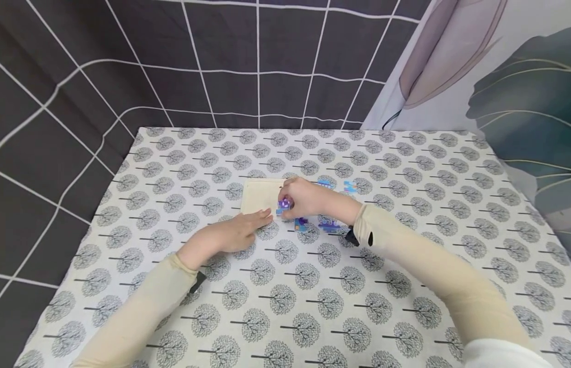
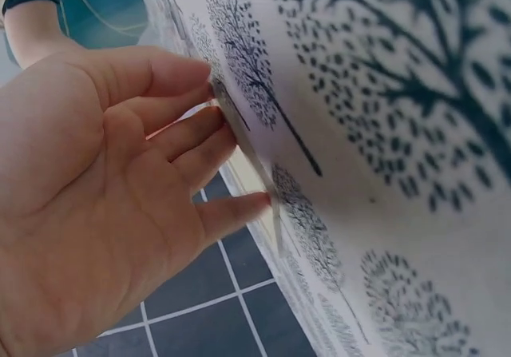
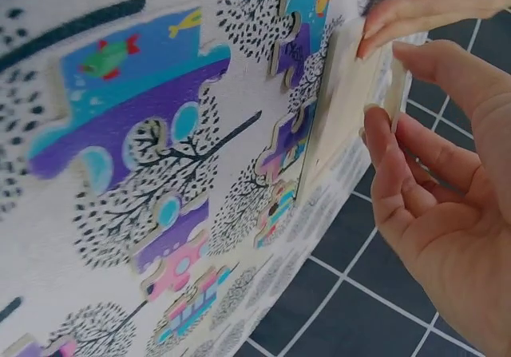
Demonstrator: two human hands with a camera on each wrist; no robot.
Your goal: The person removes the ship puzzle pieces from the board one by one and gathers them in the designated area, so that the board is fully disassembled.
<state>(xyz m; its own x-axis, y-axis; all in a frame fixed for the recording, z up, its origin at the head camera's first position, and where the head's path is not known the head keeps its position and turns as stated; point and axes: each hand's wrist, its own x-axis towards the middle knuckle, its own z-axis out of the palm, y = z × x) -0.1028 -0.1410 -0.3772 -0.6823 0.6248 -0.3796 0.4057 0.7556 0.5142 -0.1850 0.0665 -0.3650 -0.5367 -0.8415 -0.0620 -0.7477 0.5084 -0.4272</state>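
In the head view, a pale wooden puzzle board (image 1: 257, 197) lies flat on the patterned cloth. My right hand (image 1: 305, 198) pinches a blue and purple jigsaw puzzle piece (image 1: 282, 210) between thumb and fingers, over the board's right part. The right wrist view shows this puzzle piece (image 3: 396, 85) edge-on, held by its rim. My left hand (image 1: 239, 231) rests at the board's near edge with fingers extended. Seen from the left wrist, its fingertips touch the edge of the board (image 2: 273, 217).
Several loose jigsaw pieces lie on the cloth right of the board: an orange and blue piece (image 1: 300, 225), a purple piece (image 1: 329, 226) and a light blue piece (image 1: 350, 187) among them. A fish-pictured piece (image 3: 132, 93) is close to the right wrist camera. A dark grid curtain (image 1: 230, 51) hangs behind the table.
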